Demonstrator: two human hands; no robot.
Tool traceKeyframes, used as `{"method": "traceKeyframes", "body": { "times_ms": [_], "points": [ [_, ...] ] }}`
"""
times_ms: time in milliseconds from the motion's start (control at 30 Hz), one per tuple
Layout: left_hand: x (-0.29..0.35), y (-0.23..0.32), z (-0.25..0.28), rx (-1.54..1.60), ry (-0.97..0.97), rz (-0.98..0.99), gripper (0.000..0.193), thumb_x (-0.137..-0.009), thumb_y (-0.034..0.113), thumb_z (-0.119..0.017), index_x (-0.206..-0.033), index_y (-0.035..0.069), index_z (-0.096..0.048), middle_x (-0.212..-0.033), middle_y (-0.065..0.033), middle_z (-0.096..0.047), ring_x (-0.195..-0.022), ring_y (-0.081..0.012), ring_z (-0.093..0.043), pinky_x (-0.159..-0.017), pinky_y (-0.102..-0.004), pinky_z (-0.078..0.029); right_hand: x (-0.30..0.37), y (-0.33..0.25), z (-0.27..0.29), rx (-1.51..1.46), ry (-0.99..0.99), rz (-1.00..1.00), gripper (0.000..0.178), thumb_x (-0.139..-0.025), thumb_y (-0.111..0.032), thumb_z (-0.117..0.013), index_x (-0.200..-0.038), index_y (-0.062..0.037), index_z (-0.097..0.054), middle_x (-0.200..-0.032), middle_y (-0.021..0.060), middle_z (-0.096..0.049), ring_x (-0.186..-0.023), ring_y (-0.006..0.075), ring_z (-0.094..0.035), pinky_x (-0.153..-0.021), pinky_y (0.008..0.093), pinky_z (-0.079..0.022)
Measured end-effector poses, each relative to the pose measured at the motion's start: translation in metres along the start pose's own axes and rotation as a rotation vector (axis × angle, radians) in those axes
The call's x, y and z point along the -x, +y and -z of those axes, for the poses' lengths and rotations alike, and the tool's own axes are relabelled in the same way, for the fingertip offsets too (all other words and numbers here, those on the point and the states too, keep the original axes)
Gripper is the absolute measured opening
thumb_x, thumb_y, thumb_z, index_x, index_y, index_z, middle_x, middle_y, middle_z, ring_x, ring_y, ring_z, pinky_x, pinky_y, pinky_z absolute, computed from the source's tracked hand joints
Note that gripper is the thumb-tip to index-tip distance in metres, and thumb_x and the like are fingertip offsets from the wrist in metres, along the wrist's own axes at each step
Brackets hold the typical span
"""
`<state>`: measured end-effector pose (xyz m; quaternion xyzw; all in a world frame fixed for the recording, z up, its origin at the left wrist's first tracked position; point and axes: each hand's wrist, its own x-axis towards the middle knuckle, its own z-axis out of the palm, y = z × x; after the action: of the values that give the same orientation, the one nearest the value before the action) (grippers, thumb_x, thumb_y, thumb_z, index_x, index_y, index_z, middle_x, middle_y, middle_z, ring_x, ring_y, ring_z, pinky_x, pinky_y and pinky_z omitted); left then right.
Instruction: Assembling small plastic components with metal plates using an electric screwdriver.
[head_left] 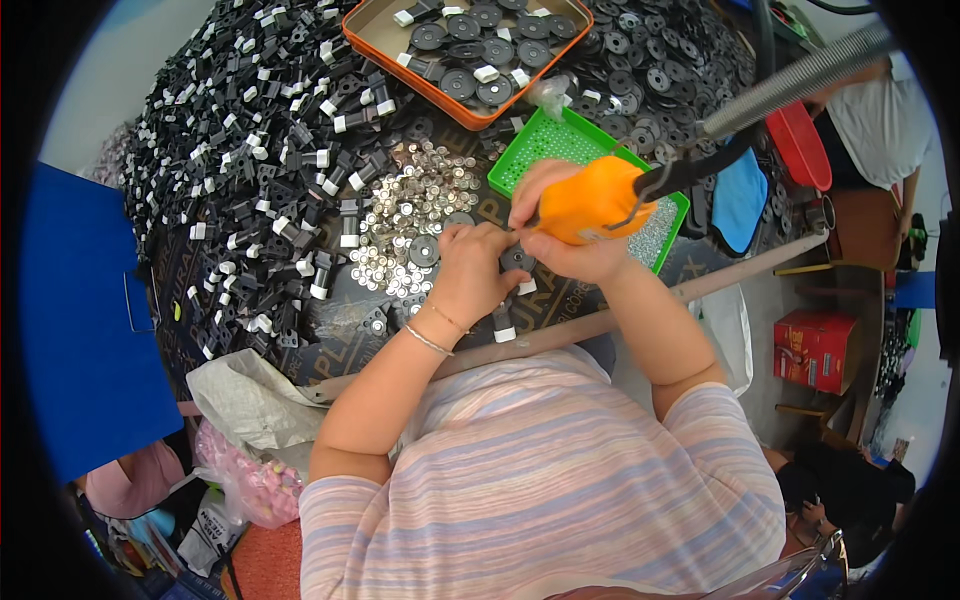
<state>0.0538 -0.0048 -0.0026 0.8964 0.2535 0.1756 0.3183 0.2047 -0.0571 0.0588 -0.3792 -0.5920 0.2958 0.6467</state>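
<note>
My right hand (pixel 565 235) grips an orange powered screwdriver (pixel 590 200) that hangs from a coiled cable, its tip pointing down at the table. My left hand (pixel 470 270) rests beside it, fingers closed on a small black part (pixel 516 260) directly under the tool. A heap of small silver washers (pixel 410 205) lies just left of my left hand. A white-and-black clip piece (pixel 504 327) sits at the table edge below my wrist.
An orange tray (pixel 400 55) of black discs stands at the back. A green perforated tray (pixel 550 145) is behind the screwdriver. Black-and-white clips (pixel 250 150) pile on the left, black discs (pixel 660 70) at the back right. A red bowl (pixel 800 145) and blue cloth (pixel 740 195) lie right.
</note>
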Motion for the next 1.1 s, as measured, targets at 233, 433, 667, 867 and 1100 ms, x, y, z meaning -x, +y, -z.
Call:
{"method": "traceKeyframes", "body": {
  "times_ms": [233,433,667,867,1100],
  "points": [
    [0.001,0.003,0.004,-0.017,-0.056,0.042,0.044,-0.061,0.021,-0.079,-0.099,0.003,-0.066,-0.09,-0.0081,-0.061,-0.092,-0.0262,-0.057,-0.093,-0.0399,-0.031,-0.019,-0.016,0.031,-0.324,0.109,0.055,0.028,-0.074,-0.012,-0.069,-0.093,-0.0004,-0.052,-0.083,0.0114,-0.052,-0.064,0.0177,-0.055,-0.062,0.0277,-0.047],
    [-0.005,0.007,0.001,-0.021,-0.081,0.019,0.042,-0.063,0.021,-0.078,-0.1,0.007,-0.067,-0.092,-0.0068,-0.062,-0.094,-0.0249,-0.056,-0.093,-0.0405,-0.031,-0.011,0.026,0.039,-0.06,0.341,0.024,0.026,-0.074,0.0,-0.066,-0.095,0.0007,-0.051,-0.087,0.0109,-0.053,-0.065,0.0157,-0.057,-0.061,0.0266,-0.047],
    [-0.006,0.007,-0.002,-0.047,-0.074,0.008,0.042,-0.064,0.022,-0.078,-0.102,0.009,-0.067,-0.093,-0.0051,-0.063,-0.095,-0.023,-0.056,-0.093,-0.0401,-0.031,-0.012,0.03,0.034,-0.105,0.346,0.01,0.025,-0.074,0.0,-0.065,-0.095,0.0009,-0.052,-0.087,0.0105,-0.053,-0.065,0.0152,-0.057,-0.06,0.0265,-0.047],
    [-0.007,0.008,-0.001,-0.039,-0.072,0.01,0.04,-0.064,0.022,-0.078,-0.1,0.009,-0.067,-0.092,-0.0048,-0.062,-0.094,-0.0226,-0.055,-0.093,-0.0403,-0.031,-0.01,0.027,0.032,-0.079,0.322,-0.049,0.024,-0.075,0.002,-0.063,-0.096,0.0012,-0.052,-0.089,0.0107,-0.054,-0.065,0.0147,-0.057,-0.06,0.0266,-0.047],
    [-0.008,0.009,0.001,-0.051,-0.089,0.02,0.044,-0.063,0.023,-0.078,-0.103,0.009,-0.067,-0.092,-0.0044,-0.063,-0.094,-0.0225,-0.057,-0.093,-0.0392,-0.031,-0.01,0.029,0.032,-0.105,0.318,-0.042,0.023,-0.075,0.003,-0.062,-0.095,0.0009,-0.051,-0.087,0.0102,-0.053,-0.065,0.0148,-0.056,-0.059,0.0262,-0.047]
  ]
}}
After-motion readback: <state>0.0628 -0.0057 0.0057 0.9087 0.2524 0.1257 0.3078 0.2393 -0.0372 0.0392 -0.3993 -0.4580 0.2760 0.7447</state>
